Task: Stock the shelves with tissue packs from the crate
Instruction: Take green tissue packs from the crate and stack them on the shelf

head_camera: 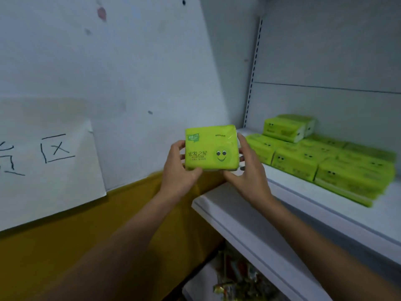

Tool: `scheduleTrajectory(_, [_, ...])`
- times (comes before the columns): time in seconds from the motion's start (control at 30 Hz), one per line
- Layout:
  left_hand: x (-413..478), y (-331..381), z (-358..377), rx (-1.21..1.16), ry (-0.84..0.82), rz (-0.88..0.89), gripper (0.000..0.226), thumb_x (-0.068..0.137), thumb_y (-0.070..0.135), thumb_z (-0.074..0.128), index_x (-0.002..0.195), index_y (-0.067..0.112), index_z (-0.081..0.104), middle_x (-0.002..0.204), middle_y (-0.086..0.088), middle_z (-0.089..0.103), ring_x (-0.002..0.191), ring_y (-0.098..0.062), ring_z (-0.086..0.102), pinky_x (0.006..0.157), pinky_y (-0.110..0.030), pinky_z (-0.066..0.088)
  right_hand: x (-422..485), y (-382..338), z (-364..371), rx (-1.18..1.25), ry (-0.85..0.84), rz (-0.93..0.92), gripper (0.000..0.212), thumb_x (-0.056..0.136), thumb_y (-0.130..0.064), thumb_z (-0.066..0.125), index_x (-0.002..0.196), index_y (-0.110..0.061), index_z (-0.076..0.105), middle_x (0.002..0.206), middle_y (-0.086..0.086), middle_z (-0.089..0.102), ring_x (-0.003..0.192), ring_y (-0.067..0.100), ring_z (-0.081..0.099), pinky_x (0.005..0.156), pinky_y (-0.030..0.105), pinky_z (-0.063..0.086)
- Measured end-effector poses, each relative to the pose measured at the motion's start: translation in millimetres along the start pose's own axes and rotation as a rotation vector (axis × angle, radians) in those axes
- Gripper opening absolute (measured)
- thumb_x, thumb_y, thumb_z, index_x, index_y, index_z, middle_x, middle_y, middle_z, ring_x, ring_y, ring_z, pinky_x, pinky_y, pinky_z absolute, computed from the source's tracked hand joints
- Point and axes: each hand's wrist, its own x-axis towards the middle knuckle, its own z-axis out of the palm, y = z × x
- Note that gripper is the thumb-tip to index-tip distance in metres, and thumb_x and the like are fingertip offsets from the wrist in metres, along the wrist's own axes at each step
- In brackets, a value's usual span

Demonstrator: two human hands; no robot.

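A square, bright green plastic-wrapped tissue pack with a printed smiley face and dark lettering sits in the middle of the frame, held up between both hands with its printed side toward the camera. The left hand grips its left edge and lower left corner, the fingers curled round the side and the thumb pressed on the front near the bottom. The right hand clasps the right edge, its fingers closed round the side and the thumb under the lower right corner. The pack hangs in the air just left of the white metal shelf, above its left end and not touching it.

At the right of the frame, rows of matching green tissue packs lie flat on the shelf, side by side and touching, with two more packs stacked on top at the back left. Behind them stands the grey back panel of the shelving, with a slotted upright at its left edge.

At the left, a white paper sheet with handwritten black characters is fixed to the pale wall, above a mustard-yellow band. In the lower centre, under the shelf, blurred coloured goods lie on a lower shelf.
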Motion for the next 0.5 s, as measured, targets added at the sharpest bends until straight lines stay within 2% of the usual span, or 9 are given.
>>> scheduleTrajectory(0.07, [13, 14, 10, 0.010, -0.011, 0.038, 0.062, 0.073, -0.004, 0.066, 0.123, 0.021, 0.039, 0.107, 0.026, 0.044, 0.092, 0.004, 0.051, 0.070, -0.006, 0.044, 14, 0, -15, -0.043, 0.047, -0.056, 0.091, 0.072, -0.021, 0.078, 0.147, -0.020, 0.027, 0.118, -0.001, 0.049, 0.111, 0.007, 0.044, 0.090, 0.016, 0.038])
scheduleTrajectory(0.13, [24, 26, 23, -0.004, -0.029, 0.036, 0.066, 0.074, -0.001, 0.070, 0.129, 0.018, 0.039, 0.113, 0.020, 0.044, 0.097, -0.004, 0.049, 0.068, -0.002, 0.041, 24, 3, -30, -0.065, 0.085, -0.072, 0.090, 0.071, -0.018, 0.080, 0.146, -0.015, 0.030, 0.122, 0.004, 0.047, 0.113, -0.002, 0.036, 0.093, 0.002, 0.029])
scheduleTrajectory(0.17, [30, 30, 30, -0.018, -0.043, 0.029, 0.066, 0.075, 0.001, 0.072, 0.130, 0.017, 0.039, 0.115, 0.017, 0.044, 0.101, -0.007, 0.048, 0.067, 0.000, 0.040, 30, 6, -36, -0.062, 0.088, -0.066, 0.090, 0.071, -0.018, 0.079, 0.146, -0.016, 0.030, 0.127, 0.005, 0.047, 0.117, -0.001, 0.037, 0.098, 0.007, 0.032])
scheduleTrajectory(0.2, [36, 34, 37, -0.035, -0.058, 0.021, 0.066, 0.075, 0.003, 0.073, 0.130, 0.017, 0.039, 0.116, 0.015, 0.044, 0.103, -0.009, 0.049, 0.065, -0.001, 0.041, 34, 9, -42, -0.049, 0.084, -0.058, 0.091, 0.071, -0.019, 0.079, 0.147, -0.019, 0.028, 0.131, 0.004, 0.045, 0.121, 0.005, 0.041, 0.102, 0.020, 0.039])
scheduleTrajectory(0.23, [41, 37, 44, -0.049, -0.072, 0.018, 0.065, 0.075, 0.004, 0.073, 0.130, 0.017, 0.040, 0.117, 0.014, 0.045, 0.105, -0.011, 0.049, 0.065, -0.002, 0.041, 39, 12, -49, -0.042, 0.082, -0.056, 0.093, 0.071, -0.019, 0.078, 0.148, -0.024, 0.025, 0.134, 0.000, 0.043, 0.124, 0.012, 0.045, 0.100, 0.033, 0.044])
scheduleTrajectory(0.27, [46, 40, 52, -0.058, -0.084, 0.023, 0.065, 0.075, 0.005, 0.074, 0.129, 0.017, 0.041, 0.117, 0.013, 0.046, 0.105, -0.013, 0.050, 0.066, -0.004, 0.042, 44, 15, -56, -0.046, 0.080, -0.071, 0.095, 0.071, -0.018, 0.078, 0.148, -0.028, 0.022, 0.135, -0.004, 0.041, 0.125, 0.017, 0.045, 0.098, 0.040, 0.047])
scheduleTrajectory(0.37, [63, 48, 75, -0.075, -0.115, 0.029, 0.064, 0.075, 0.006, 0.074, 0.129, 0.016, 0.042, 0.117, 0.011, 0.047, 0.106, -0.014, 0.051, 0.076, -0.016, 0.040, 57, 27, -79, -0.153, 0.045, -0.103, 0.096, 0.071, -0.017, 0.079, 0.143, -0.036, 0.018, 0.142, 0.002, 0.039, 0.133, 0.022, 0.038, 0.100, 0.042, 0.044])
scheduleTrajectory(0.43, [74, 55, 93, -0.081, -0.135, 0.035, 0.063, 0.076, 0.006, 0.074, 0.129, 0.015, 0.042, 0.117, 0.010, 0.047, 0.105, -0.014, 0.050, 0.077, -0.017, 0.040, 65, 39, -95, -0.237, 0.048, -0.083, 0.089, 0.071, -0.024, 0.079, 0.142, -0.036, 0.027, 0.143, 0.012, 0.040, 0.132, 0.027, 0.039, 0.102, 0.042, 0.041])
scheduleTrajectory(0.5, [84, 61, 112, -0.088, -0.150, 0.051, 0.060, 0.075, 0.006, 0.074, 0.126, 0.015, 0.044, 0.116, 0.010, 0.048, 0.105, -0.014, 0.051, 0.074, -0.015, 0.042, 74, 53, -110, -0.287, 0.079, -0.054, 0.082, 0.071, -0.034, 0.077, 0.142, -0.029, 0.037, 0.139, 0.013, 0.045, 0.123, 0.031, 0.047, 0.097, 0.044, 0.045])
